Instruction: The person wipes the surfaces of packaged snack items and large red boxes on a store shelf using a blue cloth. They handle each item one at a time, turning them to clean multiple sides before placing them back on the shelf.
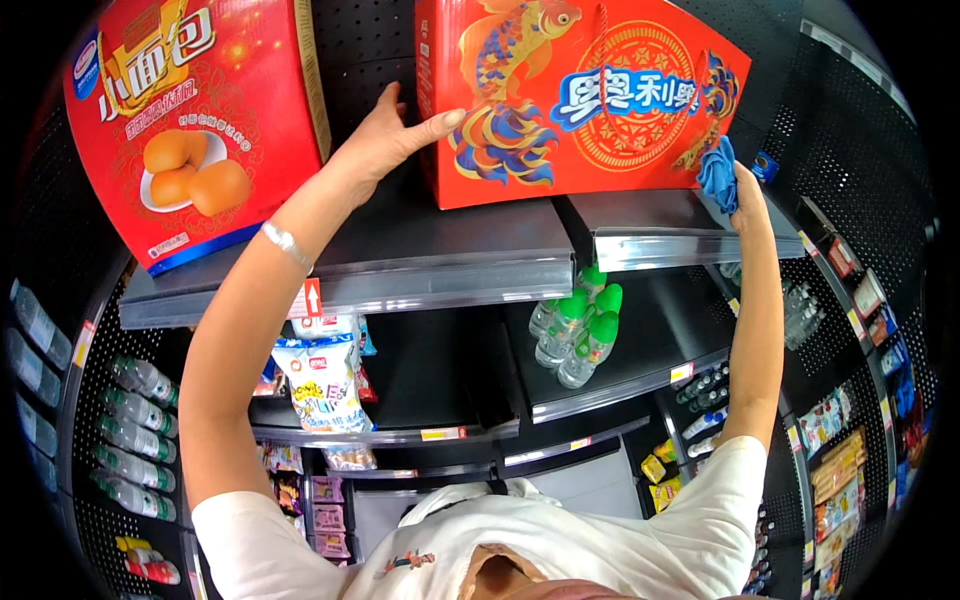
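Observation:
A large red Oreo gift carton [517,150] with a gold fish print and rope handles stands on the top black shelf [480,236]. My left hand [386,131] is at its left end, thumb tip over the front edge and fingers spread apart beside it; contact is unclear. Bunched in my right hand [746,199] is a blue cloth [718,176], against the carton's lower right corner. To the left stands another red carton [202,90], printed with small bread rolls, near my left forearm.
Below are green-capped bottles [574,337] and a white snack bag [322,382]. Clear plastic strips [450,289] edge the top shelf. Side racks hold water bottles [139,427] on the left and packaged goods [836,465] on the right.

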Demonstrator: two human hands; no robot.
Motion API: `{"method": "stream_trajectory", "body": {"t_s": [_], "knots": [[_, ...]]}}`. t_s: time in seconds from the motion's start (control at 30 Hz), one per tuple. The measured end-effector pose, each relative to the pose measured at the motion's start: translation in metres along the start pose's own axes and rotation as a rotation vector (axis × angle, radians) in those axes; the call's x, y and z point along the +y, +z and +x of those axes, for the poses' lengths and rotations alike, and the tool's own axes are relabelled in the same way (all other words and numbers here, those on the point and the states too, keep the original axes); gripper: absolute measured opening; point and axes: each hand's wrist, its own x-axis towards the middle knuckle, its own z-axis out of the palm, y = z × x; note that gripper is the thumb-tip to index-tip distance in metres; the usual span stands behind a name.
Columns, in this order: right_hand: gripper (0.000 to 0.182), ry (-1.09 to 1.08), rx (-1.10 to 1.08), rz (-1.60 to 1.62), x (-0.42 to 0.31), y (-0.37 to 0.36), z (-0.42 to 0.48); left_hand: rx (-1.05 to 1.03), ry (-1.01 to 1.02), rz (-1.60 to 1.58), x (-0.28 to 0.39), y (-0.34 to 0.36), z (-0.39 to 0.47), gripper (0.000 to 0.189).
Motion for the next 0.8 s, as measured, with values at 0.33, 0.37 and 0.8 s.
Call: {"method": "stream_trajectory", "body": {"t_s": [0.33,0.37,0.8], "knots": [[0.041,0.008,-0.052,-0.047,0.037,-0.025,0.054,-0.141,0.255,-0.167,0.007,0.007,-0.004,0.147],[0.041,-0.005,-0.026,-0.061,0.037,-0.022,0.048,-0.137,0.264,-0.185,0.010,0.005,-0.012,0.147],[0.029,-0.340,0.346,0.681,-0.107,0.053,-0.030,-0.061,0.449,-0.149,0.012,0.000,-0.053,0.130]]}}
